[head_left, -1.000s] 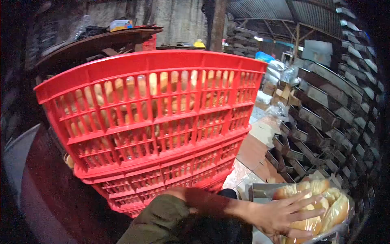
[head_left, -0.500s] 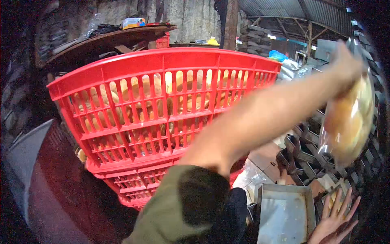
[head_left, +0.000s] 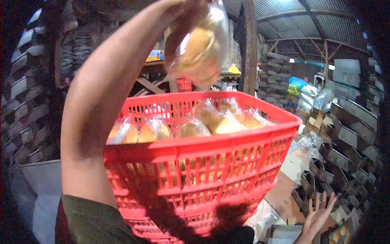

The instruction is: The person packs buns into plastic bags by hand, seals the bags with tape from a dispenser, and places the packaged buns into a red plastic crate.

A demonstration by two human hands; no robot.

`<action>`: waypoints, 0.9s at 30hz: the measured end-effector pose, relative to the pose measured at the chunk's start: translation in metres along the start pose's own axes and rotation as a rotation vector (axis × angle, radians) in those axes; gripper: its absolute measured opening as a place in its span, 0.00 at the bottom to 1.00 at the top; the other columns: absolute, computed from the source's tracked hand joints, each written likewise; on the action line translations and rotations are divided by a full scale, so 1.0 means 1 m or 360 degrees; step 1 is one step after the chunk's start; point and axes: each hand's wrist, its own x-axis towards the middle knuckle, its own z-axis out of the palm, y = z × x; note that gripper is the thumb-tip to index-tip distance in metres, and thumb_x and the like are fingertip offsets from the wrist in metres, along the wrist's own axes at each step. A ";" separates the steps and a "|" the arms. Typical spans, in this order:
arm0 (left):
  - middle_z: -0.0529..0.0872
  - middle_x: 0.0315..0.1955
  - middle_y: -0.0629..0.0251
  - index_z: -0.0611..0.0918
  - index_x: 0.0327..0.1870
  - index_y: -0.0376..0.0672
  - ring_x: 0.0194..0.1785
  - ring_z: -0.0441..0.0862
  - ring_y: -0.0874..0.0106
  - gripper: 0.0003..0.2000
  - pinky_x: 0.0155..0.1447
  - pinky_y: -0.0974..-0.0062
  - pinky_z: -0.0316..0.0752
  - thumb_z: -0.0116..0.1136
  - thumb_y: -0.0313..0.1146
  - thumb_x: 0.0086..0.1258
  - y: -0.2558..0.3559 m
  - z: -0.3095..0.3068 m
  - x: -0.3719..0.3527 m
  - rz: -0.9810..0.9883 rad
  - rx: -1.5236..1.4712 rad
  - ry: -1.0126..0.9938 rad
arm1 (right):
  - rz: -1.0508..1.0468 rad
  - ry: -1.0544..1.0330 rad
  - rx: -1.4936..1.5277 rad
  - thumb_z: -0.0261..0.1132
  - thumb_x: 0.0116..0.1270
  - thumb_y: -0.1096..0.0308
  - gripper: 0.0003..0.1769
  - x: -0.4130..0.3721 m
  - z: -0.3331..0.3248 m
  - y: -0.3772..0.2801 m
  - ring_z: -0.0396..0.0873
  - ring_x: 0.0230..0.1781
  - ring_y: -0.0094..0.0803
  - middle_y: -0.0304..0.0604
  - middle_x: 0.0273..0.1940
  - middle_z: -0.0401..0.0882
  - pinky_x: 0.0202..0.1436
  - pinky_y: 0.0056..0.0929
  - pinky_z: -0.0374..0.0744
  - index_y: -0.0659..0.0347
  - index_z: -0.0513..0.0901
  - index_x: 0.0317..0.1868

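Observation:
My left hand [head_left: 190, 9], raised at the top edge, is closed on the upper end of a clear plastic bag of bread [head_left: 199, 46]. The hand is partly dark and blurred. The bag hangs over a red plastic basket [head_left: 239, 142] with slotted sides. Inside the basket lie several bagged breads [head_left: 229, 122], golden on top. At the lower right my right hand [head_left: 319, 213] is open, its fingers spread and holding nothing. Near it are a metal tray [head_left: 284, 234] and some small round buns [head_left: 341, 234].
Stacked metal pans [head_left: 341, 158] rise along the right side, with more on the left. A wooden post [head_left: 249, 49] stands behind the basket. Blue and white plastic bags [head_left: 302, 85] are piled at the back right. The red basket sits on another one.
My left hand has carried the bag of bread from the right side to above the basket. The view has shifted, so the basket's inside now shows. My right hand stays spread at lower right.

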 end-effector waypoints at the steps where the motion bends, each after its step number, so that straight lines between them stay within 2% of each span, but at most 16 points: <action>1: 0.84 0.32 0.54 0.83 0.38 0.32 0.34 0.82 0.63 0.19 0.36 0.70 0.77 0.56 0.42 0.60 -0.010 -0.003 -0.006 -0.0049 0.0295 0.0087 | 0.0013 0.0008 -0.0069 0.46 0.71 0.46 0.32 0.008 -0.004 0.005 0.53 0.70 0.43 0.46 0.67 0.54 0.69 0.50 0.53 0.50 0.54 0.70; 2: 0.83 0.37 0.51 0.82 0.41 0.33 0.40 0.82 0.60 0.22 0.44 0.68 0.76 0.63 0.43 0.51 -0.030 -0.007 0.005 -0.0081 0.0391 0.0014 | 0.0014 0.0140 -0.0168 0.46 0.72 0.49 0.29 0.015 -0.004 0.008 0.62 0.65 0.45 0.48 0.62 0.64 0.67 0.44 0.61 0.54 0.59 0.68; 3: 0.83 0.42 0.48 0.82 0.45 0.35 0.46 0.81 0.57 0.29 0.51 0.66 0.75 0.70 0.44 0.42 -0.053 -0.008 0.017 -0.0109 0.0482 -0.0051 | 0.0013 0.0122 -0.0137 0.46 0.72 0.49 0.29 0.014 0.002 0.007 0.62 0.65 0.45 0.48 0.62 0.64 0.67 0.44 0.61 0.54 0.59 0.68; 4: 0.85 0.37 0.50 0.86 0.32 0.39 0.41 0.84 0.59 0.23 0.48 0.67 0.77 0.71 0.49 0.38 -0.074 0.000 0.024 -0.0032 0.0662 0.0149 | 0.0028 0.0043 -0.0387 0.48 0.71 0.47 0.33 0.011 0.007 0.000 0.58 0.66 0.51 0.51 0.66 0.56 0.67 0.50 0.60 0.55 0.54 0.69; 5: 0.85 0.39 0.51 0.85 0.36 0.38 0.43 0.83 0.60 0.25 0.49 0.68 0.77 0.70 0.48 0.40 -0.080 0.003 0.019 -0.0139 0.0702 0.0122 | 0.0039 -0.0033 -0.0638 0.50 0.70 0.46 0.38 0.009 0.010 -0.005 0.54 0.67 0.56 0.54 0.70 0.48 0.68 0.57 0.60 0.57 0.48 0.71; 7: 0.84 0.40 0.50 0.85 0.38 0.36 0.46 0.82 0.60 0.23 0.51 0.67 0.76 0.69 0.45 0.44 -0.102 0.015 0.008 -0.0149 0.0817 0.0228 | 0.0072 0.0069 -0.0659 0.51 0.70 0.48 0.39 0.026 -0.019 -0.004 0.57 0.67 0.53 0.55 0.70 0.50 0.67 0.49 0.64 0.60 0.46 0.71; 9: 0.83 0.41 0.45 0.82 0.42 0.32 0.47 0.82 0.57 0.23 0.53 0.66 0.74 0.67 0.41 0.48 -0.110 0.021 -0.005 -0.0281 0.0784 0.0011 | 0.0028 0.0152 -0.0771 0.51 0.70 0.48 0.39 0.054 -0.081 0.002 0.57 0.67 0.53 0.55 0.69 0.50 0.67 0.49 0.64 0.60 0.46 0.71; 11: 0.83 0.39 0.44 0.81 0.41 0.32 0.45 0.82 0.55 0.21 0.52 0.64 0.75 0.64 0.39 0.50 -0.142 0.038 -0.007 -0.0246 0.0883 0.0157 | -0.0087 0.0320 -0.1000 0.51 0.70 0.47 0.39 0.078 -0.125 0.005 0.57 0.66 0.53 0.55 0.69 0.51 0.66 0.48 0.65 0.61 0.47 0.71; 13: 0.78 0.44 0.45 0.77 0.43 0.31 0.50 0.76 0.52 0.23 0.54 0.60 0.71 0.63 0.41 0.52 -0.174 0.053 -0.010 -0.0316 0.0737 0.0318 | -0.0045 0.0302 -0.1002 0.52 0.69 0.47 0.40 0.075 -0.125 0.000 0.58 0.66 0.53 0.56 0.69 0.51 0.66 0.47 0.65 0.62 0.47 0.71; 15: 0.70 0.50 0.46 0.69 0.49 0.31 0.57 0.66 0.51 0.29 0.58 0.56 0.65 0.64 0.45 0.53 -0.203 0.091 -0.059 -0.0213 0.0786 0.0741 | 0.0037 0.0297 -0.1035 0.52 0.69 0.47 0.40 0.060 -0.117 0.009 0.58 0.66 0.52 0.56 0.69 0.51 0.66 0.46 0.65 0.63 0.48 0.71; 17: 0.64 0.52 0.47 0.63 0.53 0.33 0.59 0.59 0.49 0.34 0.61 0.55 0.61 0.65 0.49 0.53 -0.207 0.107 -0.089 -0.0434 0.0761 0.0627 | 0.0045 0.0545 -0.1035 0.52 0.69 0.47 0.40 0.041 -0.092 0.018 0.58 0.67 0.51 0.56 0.68 0.53 0.65 0.45 0.66 0.64 0.50 0.70; 20: 0.63 0.52 0.48 0.64 0.52 0.35 0.58 0.61 0.51 0.34 0.60 0.56 0.62 0.66 0.49 0.52 -0.208 0.110 -0.141 -0.0078 0.0694 0.0377 | 0.0016 0.0569 -0.1163 0.52 0.70 0.49 0.37 0.041 -0.098 0.033 0.60 0.66 0.50 0.57 0.66 0.56 0.64 0.44 0.67 0.65 0.52 0.69; 22: 0.62 0.52 0.49 0.62 0.53 0.37 0.58 0.60 0.52 0.36 0.60 0.55 0.61 0.67 0.50 0.52 -0.203 0.106 -0.162 -0.0303 0.0792 -0.0012 | 0.0012 0.0563 -0.1181 0.52 0.70 0.50 0.37 0.037 -0.091 0.035 0.62 0.64 0.50 0.58 0.65 0.58 0.63 0.43 0.69 0.65 0.52 0.69; 23: 0.62 0.52 0.49 0.62 0.53 0.37 0.58 0.60 0.52 0.36 0.60 0.55 0.61 0.67 0.50 0.52 -0.203 0.105 -0.174 -0.0313 0.0795 -0.0017 | -0.0009 0.0553 -0.1207 0.53 0.70 0.51 0.36 0.037 -0.089 0.033 0.64 0.63 0.51 0.59 0.64 0.59 0.62 0.42 0.71 0.65 0.53 0.69; 25: 0.61 0.53 0.50 0.59 0.56 0.38 0.59 0.60 0.53 0.38 0.60 0.54 0.61 0.67 0.51 0.52 -0.200 0.107 -0.185 -0.0843 0.0972 -0.0187 | -0.0032 0.0519 -0.1245 0.53 0.70 0.51 0.36 0.041 -0.100 0.036 0.66 0.62 0.51 0.59 0.64 0.59 0.61 0.42 0.72 0.65 0.54 0.68; 27: 0.61 0.54 0.49 0.57 0.58 0.38 0.60 0.60 0.53 0.41 0.61 0.54 0.61 0.67 0.53 0.51 -0.199 0.106 -0.187 -0.0982 0.0947 -0.0271 | -0.0032 0.0477 -0.1296 0.54 0.70 0.51 0.35 0.042 -0.118 0.040 0.68 0.60 0.51 0.59 0.64 0.59 0.60 0.42 0.73 0.65 0.55 0.68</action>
